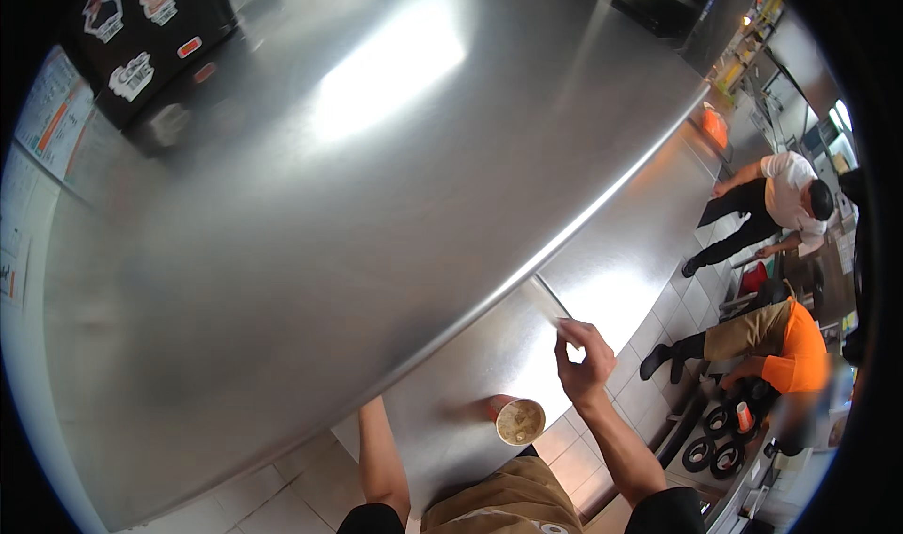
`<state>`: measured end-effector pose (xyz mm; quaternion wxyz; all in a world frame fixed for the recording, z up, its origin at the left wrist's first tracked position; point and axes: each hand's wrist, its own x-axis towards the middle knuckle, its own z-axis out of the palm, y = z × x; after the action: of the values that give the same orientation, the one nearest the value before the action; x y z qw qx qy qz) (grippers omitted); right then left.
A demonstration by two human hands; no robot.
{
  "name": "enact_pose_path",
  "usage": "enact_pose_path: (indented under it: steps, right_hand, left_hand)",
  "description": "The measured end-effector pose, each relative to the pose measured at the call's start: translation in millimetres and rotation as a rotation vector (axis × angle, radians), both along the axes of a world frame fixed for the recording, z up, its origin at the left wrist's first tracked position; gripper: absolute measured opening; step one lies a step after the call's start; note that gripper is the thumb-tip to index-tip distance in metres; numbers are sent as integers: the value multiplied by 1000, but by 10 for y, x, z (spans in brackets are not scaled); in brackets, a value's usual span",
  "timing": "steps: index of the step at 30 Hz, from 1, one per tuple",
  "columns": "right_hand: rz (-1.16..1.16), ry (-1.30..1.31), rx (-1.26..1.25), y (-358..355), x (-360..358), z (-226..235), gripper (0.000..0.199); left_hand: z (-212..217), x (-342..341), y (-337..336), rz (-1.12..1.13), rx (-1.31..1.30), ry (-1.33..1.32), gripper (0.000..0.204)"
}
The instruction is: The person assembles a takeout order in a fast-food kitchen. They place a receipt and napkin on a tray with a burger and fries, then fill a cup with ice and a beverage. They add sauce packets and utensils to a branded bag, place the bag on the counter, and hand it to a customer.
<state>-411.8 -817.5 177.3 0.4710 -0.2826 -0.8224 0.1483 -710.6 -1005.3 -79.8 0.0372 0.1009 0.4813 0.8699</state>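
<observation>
A round paper cup [520, 422] with a reddish-orange side stands on the lower steel counter [442, 377], close in front of me. It holds something pale brown and lumpy. To the right of the cup and farther off, my right hand [585, 363] is raised with thumb and fingers pinched together. A pale, blurred thin thing shows near its fingertips, too smeared to name. My left forearm reaches in under the upper steel shelf [376, 233], whose edge hides the hand and whatever it touches.
A black box with stickers [160, 36] stands on the shelf at the far left. The shelf's front edge runs diagonally above the counter. On the right are a person in a white shirt [790, 191] and another in orange [798, 346], near round black items [726, 459].
</observation>
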Motion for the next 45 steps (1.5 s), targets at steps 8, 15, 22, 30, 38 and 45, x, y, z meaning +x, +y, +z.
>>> enact_pose_path:
  steps: [8,15,22,30,38,45]
  right_hand:
    - [469,-194,368,-27,-1350,-55,24]
    - [593,-211,16,-206,-2049,-352,35]
    - [623,-325,147,-97,-1391,22,47]
    - [-261,109,-553,-336,1813,-417,24]
    - [-1031,74,-875,-2518,4165,-1240,26]
    - [-1328,206,-746,-3301,5586,-1024,29]
  left_hand:
    - [-48,-97,239,-73,-47,30,28]
    - [46,-225,543,-206,-114,67,32]
    - [613,223,-111,-244,-741,191,79]
    - [720,2129,-535,-997,-618,436,106]
    - [-4,2585,-250,-594,-794,478,60]
    - [358,3121,394,-581,-646,685,49]
